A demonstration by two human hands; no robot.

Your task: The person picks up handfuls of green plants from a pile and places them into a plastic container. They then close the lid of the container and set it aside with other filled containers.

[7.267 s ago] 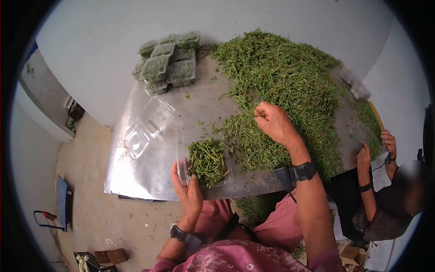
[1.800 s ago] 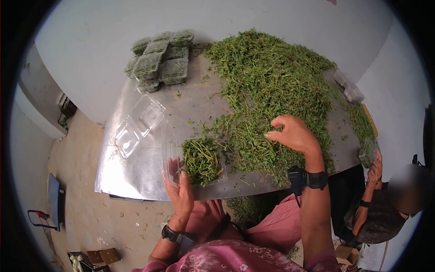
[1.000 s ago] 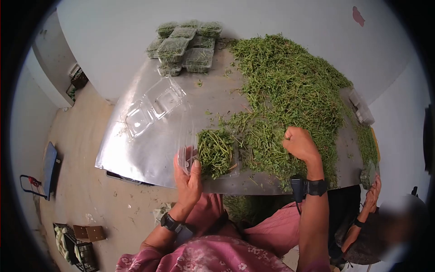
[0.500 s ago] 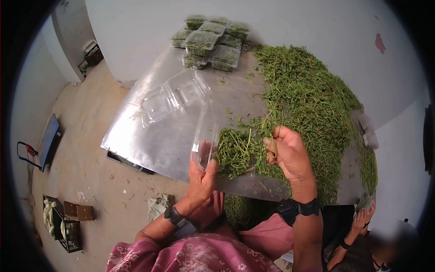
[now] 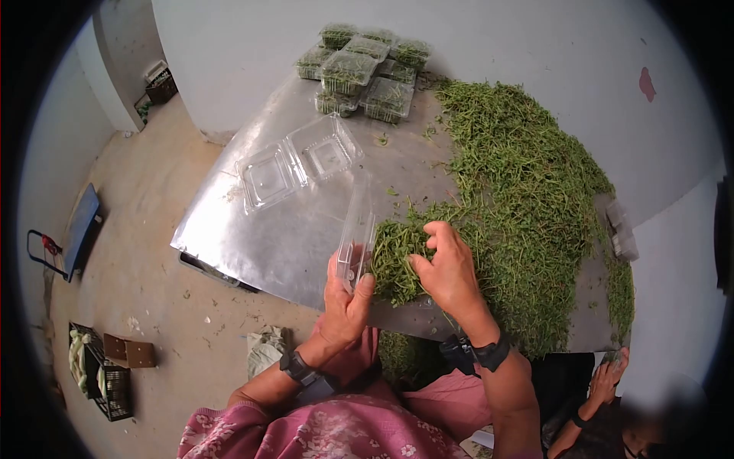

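Head view: the left hand grips the clear lid of a plastic box at the near edge of a metal table. The thumb lies on the lid's inner face and the fingers are behind it, so the lid stands almost upright. The box's tray lies just right of the lid and is heaped with green herbs.

The right hand rests palm down on those herbs, with its fingers curled into them. Whether it has closed on any sprigs cannot be told. Both wrists wear dark bands.

A large pile of loose herbs covers the right half of the table and touches the box's far side. An empty box lies open and flat farther back on the left, well apart from the hands. Packed boxes are stacked at the far corner against the wall.

At the bottom right, a co-worker's hand shows beside the table edge. A dark crate sits on the floor at the left.
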